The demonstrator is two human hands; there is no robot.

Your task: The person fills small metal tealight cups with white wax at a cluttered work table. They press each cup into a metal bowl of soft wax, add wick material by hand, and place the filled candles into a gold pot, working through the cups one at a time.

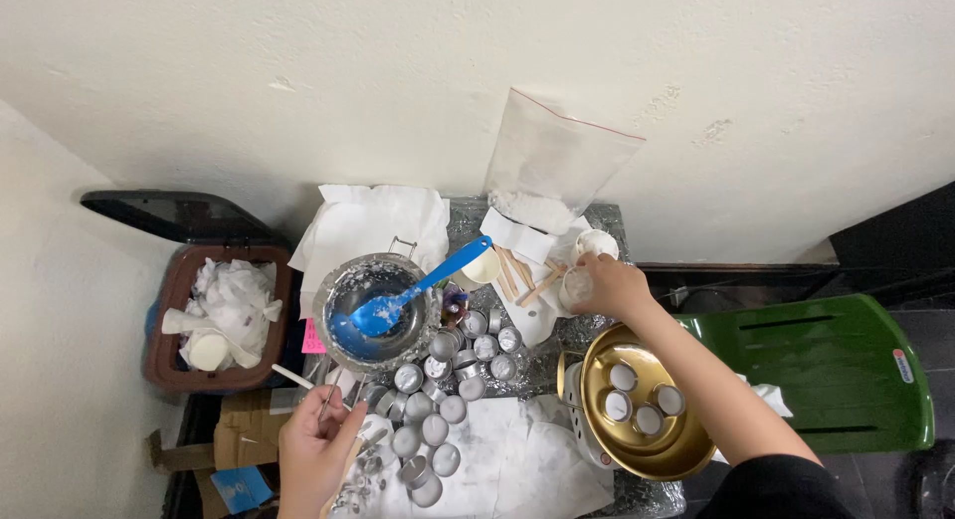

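Observation:
My right hand (609, 286) reaches to the far side of the foil-covered table (587, 228) and grips a small clear cup (575, 288) beside several wooden sticks (517, 272). My left hand (316, 447) is at the near left edge, pinching thin metal tweezers (332, 395) that point toward a metal bowl (376, 306) of blue wax. A blue spatula (422, 284) rests in that bowl. Several small round metal tealight cups (450, 380) are clustered between my hands.
A gold pan (645, 449) holding several filled tealight cups sits at the near right. A clear plastic bag (553, 171) leans on the wall. White paper sheets (370, 224) lie around. A brown bin (221, 318) with crumpled tissue stands left; a green chair (834, 372) right.

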